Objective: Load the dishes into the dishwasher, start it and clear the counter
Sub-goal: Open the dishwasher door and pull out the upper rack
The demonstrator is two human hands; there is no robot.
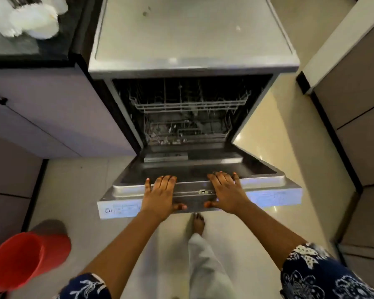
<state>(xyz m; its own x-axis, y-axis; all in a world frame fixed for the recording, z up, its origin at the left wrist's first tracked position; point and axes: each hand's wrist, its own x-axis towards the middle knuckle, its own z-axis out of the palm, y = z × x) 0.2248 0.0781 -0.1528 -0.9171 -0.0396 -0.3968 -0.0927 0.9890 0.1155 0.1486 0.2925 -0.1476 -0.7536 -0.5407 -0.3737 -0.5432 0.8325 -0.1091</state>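
- Dishwasher (192, 50) stands in the middle of the view, between a table on the left and cabinets on the right, with its door (257, 182) swung down towards the person and not quite level.
- Bucket (20, 260), red, sits on the floor (73, 190) at the lower left, well apart from the door.
- Table (30, 52), dark-topped, fills the upper left corner; blurred white things (35, 20) lie on it, and I cannot tell what they are.
- Cupboard (52, 117) below the table is pale, with a dark handle at its left edge, and stands just beside the dishwasher.
- Left hand (160, 195) lies palm down on the near edge of the door, fingers fairly straight and reaching over onto the inner side, thumb spread along the front strip; it holds nothing else.
- Upper rack (190, 104) and lower rack (188, 130) show inside the dark tub; what they carry is too dim to tell.
- Foot (198, 223), bare, is on the floor just under the door's front edge, between the two arms.
- Right hand (227, 193) mirrors the other: flat on the door edge, fingers extended over the inner rim, thumb out to the left on the front strip.
- Cabinets (358, 104) with dark trim line the right side.
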